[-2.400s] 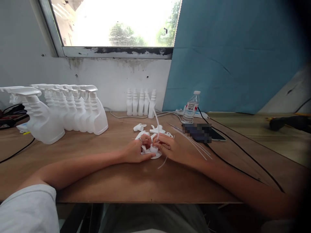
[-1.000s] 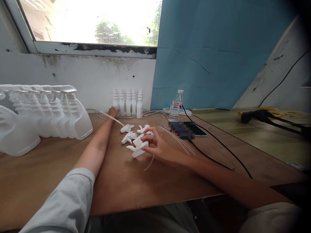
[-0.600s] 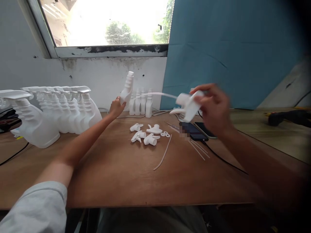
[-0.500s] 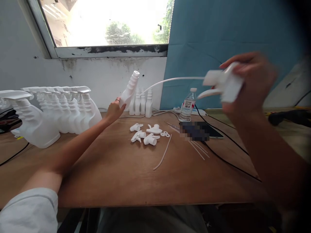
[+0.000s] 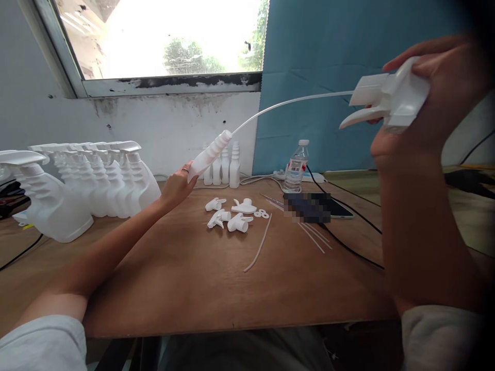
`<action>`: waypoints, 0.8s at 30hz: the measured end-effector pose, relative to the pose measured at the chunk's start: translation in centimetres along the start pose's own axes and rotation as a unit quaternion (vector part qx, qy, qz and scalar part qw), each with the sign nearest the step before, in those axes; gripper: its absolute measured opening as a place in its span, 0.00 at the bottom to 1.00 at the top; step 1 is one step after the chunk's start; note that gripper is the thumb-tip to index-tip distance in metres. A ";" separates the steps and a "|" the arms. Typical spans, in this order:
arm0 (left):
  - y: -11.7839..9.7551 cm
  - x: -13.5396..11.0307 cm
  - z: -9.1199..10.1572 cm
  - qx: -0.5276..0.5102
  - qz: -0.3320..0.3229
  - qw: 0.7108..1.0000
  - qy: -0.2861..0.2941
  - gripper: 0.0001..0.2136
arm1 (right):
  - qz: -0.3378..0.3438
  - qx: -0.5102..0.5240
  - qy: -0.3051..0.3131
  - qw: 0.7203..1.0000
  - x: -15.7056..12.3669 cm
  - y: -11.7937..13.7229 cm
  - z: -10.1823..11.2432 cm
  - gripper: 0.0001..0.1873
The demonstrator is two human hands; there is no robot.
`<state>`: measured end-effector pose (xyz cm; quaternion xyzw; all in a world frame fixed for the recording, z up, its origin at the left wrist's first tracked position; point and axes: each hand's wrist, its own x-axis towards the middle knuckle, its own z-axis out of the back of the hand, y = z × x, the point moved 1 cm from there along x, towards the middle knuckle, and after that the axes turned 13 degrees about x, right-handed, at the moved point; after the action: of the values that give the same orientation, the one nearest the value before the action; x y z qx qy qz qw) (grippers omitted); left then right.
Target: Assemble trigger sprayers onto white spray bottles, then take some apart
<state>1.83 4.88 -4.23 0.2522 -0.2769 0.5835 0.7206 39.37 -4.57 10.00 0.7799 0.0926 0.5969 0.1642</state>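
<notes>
Grip of left hand (image 5: 178, 189) holds tilted bottle (image 5: 209, 156); right hand (image 5: 450, 90), two o'clock, holds spray head (image 5: 404, 100), tube (image 5: 294, 99) fitted, head off bottle. Four tubeless heads (image 5: 238, 222) lie five o'clock of bottle.

No lettering can be read anywhere. The clear plastic bottle (image 5: 292, 182) on the desk (image 5: 185, 268) wears a pale label (image 5: 296, 165) with red patches, its print too small to make out; mosaic blocks (image 5: 307, 207) cover part of the dark, flat device (image 5: 341, 209) near it.
</notes>
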 end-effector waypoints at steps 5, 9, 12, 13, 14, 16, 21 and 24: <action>-0.9 -0.4 1.3 0.026 -0.041 0.999 0.008 0.26 | 0.006 0.028 -0.032 0.999 -0.9 0.2 -1.4 0.10; -2.7 -1.1 3.6 0.056 -0.100 0.993 0.005 0.26 | -0.161 -0.026 0.041 0.986 -1.7 -0.2 -2.9 0.09; -3.9 -1.9 5.6 0.066 -0.147 0.987 -0.012 0.24 | -0.302 -0.071 0.116 0.944 -2.3 -0.3 -3.6 0.08; -4.2 -2.1 6.2 0.067 -0.166 0.984 -0.019 0.24 | -0.322 -0.073 0.133 0.935 -2.4 -0.3 -3.9 0.07; -4.5 -2.3 6.8 0.069 -0.183 0.980 -0.025 0.24 | -0.325 -0.071 0.139 0.933 -2.6 -0.2 -4.0 0.06; -5.0 -2.7 7.6 0.073 -0.201 0.976 -0.027 0.23 | -0.308 -0.054 0.127 0.941 -2.8 0.0 -4.3 0.07; -6.0 -3.6 8.5 0.039 -0.218 0.975 -0.012 0.22 | -0.238 -0.001 0.110 0.965 -3.2 0.2 -4.9 0.23; -6.7 -4.2 8.5 0.005 -0.220 0.975 0.023 0.21 | -0.287 0.064 0.118 0.948 -3.4 0.4 -5.3 0.15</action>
<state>6.80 -5.20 -1.33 0.2966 -0.1950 0.4175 0.8365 33.30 -5.30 8.30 0.6531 0.3692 0.6052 0.2664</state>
